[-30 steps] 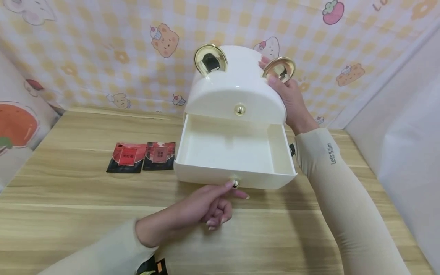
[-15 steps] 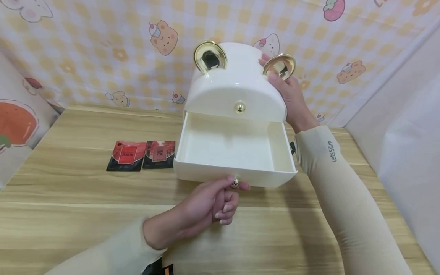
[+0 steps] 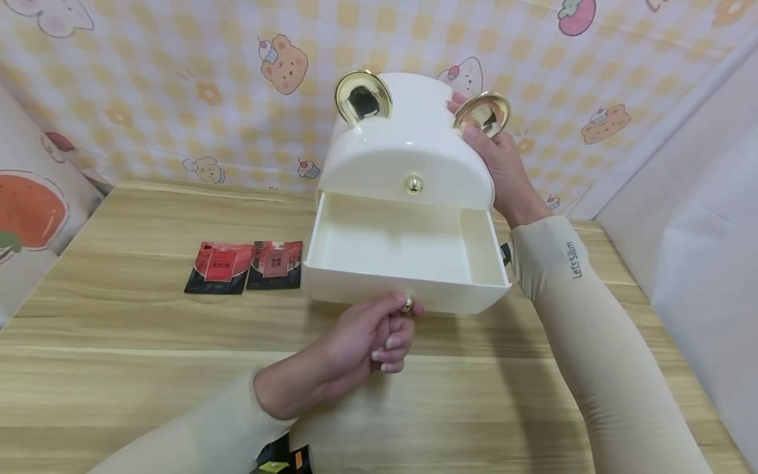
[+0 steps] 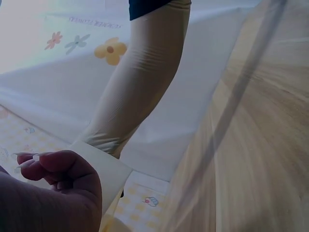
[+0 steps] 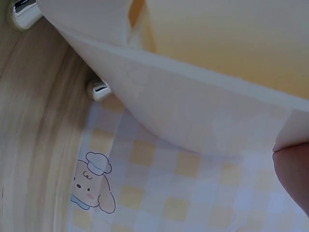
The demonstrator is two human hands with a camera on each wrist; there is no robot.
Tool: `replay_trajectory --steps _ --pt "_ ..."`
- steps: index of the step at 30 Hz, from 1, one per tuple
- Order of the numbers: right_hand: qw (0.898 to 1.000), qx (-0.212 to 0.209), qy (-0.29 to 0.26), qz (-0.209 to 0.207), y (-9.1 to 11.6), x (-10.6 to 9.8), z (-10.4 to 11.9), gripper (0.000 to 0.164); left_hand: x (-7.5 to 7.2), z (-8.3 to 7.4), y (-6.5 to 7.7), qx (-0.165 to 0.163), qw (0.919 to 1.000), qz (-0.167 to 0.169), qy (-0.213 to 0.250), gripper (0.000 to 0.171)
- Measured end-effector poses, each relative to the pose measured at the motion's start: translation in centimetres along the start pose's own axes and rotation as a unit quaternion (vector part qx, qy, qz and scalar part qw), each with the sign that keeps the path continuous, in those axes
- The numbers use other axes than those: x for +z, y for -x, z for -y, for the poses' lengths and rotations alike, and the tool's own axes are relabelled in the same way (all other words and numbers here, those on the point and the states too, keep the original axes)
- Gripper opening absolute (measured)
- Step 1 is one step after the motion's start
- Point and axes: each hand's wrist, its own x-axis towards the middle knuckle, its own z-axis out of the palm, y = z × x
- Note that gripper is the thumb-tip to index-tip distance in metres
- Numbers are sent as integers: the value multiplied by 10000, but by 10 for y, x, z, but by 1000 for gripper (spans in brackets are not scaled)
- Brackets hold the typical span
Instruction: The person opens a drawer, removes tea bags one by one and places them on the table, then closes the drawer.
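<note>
A white storage box (image 3: 408,122) with two round gold ears stands at the back of the table. Its lower drawer (image 3: 397,247) is pulled out, and nothing lies inside. My left hand (image 3: 361,342) pinches the gold drawer knob (image 3: 406,305) between thumb and index finger, the other fingers curled below. On the box's right side, my right hand (image 3: 508,172) holds the body by the right gold ear (image 3: 487,108), thumb in front and fingertips showing behind. The upper drawer front has its own gold knob (image 3: 413,184). In the left wrist view, curled fingers (image 4: 72,166) overlap the drawer.
Two red-and-black sachets (image 3: 219,268) lie flat left of the box. Black packets (image 3: 284,461) are partly hidden under the left sleeve at the front edge. A patterned cloth (image 3: 207,99) hangs right behind the box, and a white side panel (image 3: 687,217) borders the right.
The lower drawer has slid slightly inward, with my left hand following it. The left fingers have closed more around the knob. My right hand keeps its hold on the box.
</note>
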Motion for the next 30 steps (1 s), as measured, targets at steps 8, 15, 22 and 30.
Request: replay_trajectory --steps 8,15,22,30 --pt "9999 71 27 68 0 0 0 57 -1 -2 -9 116 9999 -41 -36 32" --pt "9993 251 236 138 3 -2 2 53 -4 -3 -19 203 9997 -130 69 31" --pt "9989 355 303 87 3 -3 3 50 -6 -9 -28 348 9990 -237 124 27" --pt "9989 383 253 96 3 -3 4 51 -9 -14 -39 403 9983 -393 147 29"
